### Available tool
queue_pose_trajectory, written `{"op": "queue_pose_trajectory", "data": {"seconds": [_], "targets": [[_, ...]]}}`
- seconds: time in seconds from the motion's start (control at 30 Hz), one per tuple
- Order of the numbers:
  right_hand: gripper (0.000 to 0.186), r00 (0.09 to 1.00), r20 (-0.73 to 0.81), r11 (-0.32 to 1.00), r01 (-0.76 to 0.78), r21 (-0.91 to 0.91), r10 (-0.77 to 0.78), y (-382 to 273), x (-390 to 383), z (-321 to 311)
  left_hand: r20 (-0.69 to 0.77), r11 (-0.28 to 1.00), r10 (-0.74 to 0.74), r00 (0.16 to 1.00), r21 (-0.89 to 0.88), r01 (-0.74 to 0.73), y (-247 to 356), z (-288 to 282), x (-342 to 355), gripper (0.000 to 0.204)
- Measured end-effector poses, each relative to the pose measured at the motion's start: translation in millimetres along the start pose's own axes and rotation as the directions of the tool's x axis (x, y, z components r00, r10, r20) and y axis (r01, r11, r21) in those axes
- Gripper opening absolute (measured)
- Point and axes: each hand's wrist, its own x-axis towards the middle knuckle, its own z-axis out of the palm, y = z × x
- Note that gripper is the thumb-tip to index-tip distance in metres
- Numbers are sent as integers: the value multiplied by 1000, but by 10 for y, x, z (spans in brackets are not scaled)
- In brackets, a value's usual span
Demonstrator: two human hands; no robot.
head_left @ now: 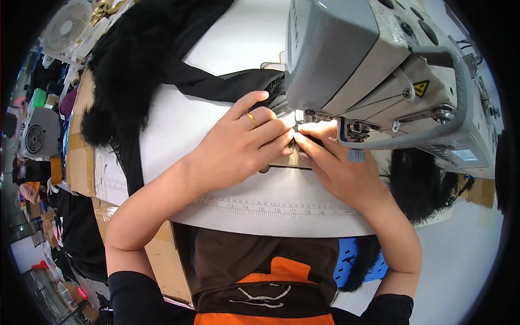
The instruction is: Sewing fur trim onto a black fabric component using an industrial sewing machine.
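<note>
Under the head of a grey and white sewing machine (338,51), my two hands meet close to the lit needle area. My left hand (241,143), with a gold ring on one finger, has its fingertips pressed together on the black fabric (235,84). Opposite it, my right hand (346,170) pinches the fabric's edge with thumb and forefinger, right beside the presser foot. The fabric runs from there to the far left in a strip, joining a large pile of black fluffy fur (130,59). The pinched edge itself is mostly hidden by my fingers.
A ruler strip (271,210) runs along the near edge of the white table (184,127). More black fur (414,184) lies at the right, beneath the machine arm. Cardboard (81,143) borders the table's left side. Beyond it stand a white fan (67,26) and a grey box-shaped device (42,132).
</note>
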Motion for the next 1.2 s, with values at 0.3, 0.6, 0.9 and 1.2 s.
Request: {"op": "queue_pose_trajectory", "data": {"seconds": [0.3, 0.6, 0.9, 1.2], "targets": [[34, 999, 39, 1000, 10, -11, -10, 52, -33, -30, 5, 996, 71, 997, -49, -71, -51, -76, 27, 19], [29, 982, 124, 988, -137, -69, 145, 109, -56, 69, 19, 997, 69, 997, 20, -70, -146, -13, 73, 20], [35, 981, 101, 983, -160, -87, 168, 115, -46, 110, 15, 999, 35, 999, 17, -35, -177, 23, 105, 19], [32, 988, 10, 987, -156, -45, 157, 151, -76, 175, 12, 999, 3, 1000, -45, -3, -144, -5, 94, 12]]}}
